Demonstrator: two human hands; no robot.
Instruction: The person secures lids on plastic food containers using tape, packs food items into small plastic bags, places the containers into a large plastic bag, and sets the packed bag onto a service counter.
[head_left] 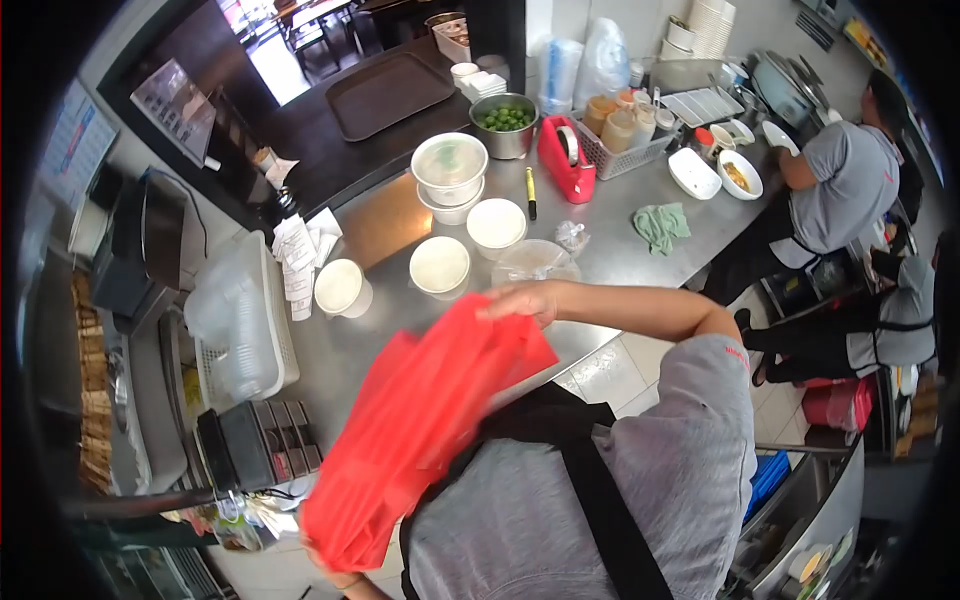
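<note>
A red bag [425, 430], slightly smeared by motion, stretches between my two hands above the near side of the steel counter [375, 385]. My right hand [528, 302] is closed on its upper end, beside a clear lidded container [537, 262]. At the lower left my left hand [322, 562] grips the other end, its fingers mostly hidden by the bag. Just beyond the bag stand white lidded tubs, one in the middle [440, 266], one at the left [342, 288] and one farther right [496, 225]. Another lidded tub [449, 165] sits stacked behind them.
A white basket of clear plastic lids [285, 340] stands left, near paper receipts [297, 255]. Behind are a pot of green limes [504, 122], a red tape dispenser [567, 160] and a sauce-bottle basket [625, 150]. A green cloth [660, 228] lies right. Co-workers [850, 180] stand at right.
</note>
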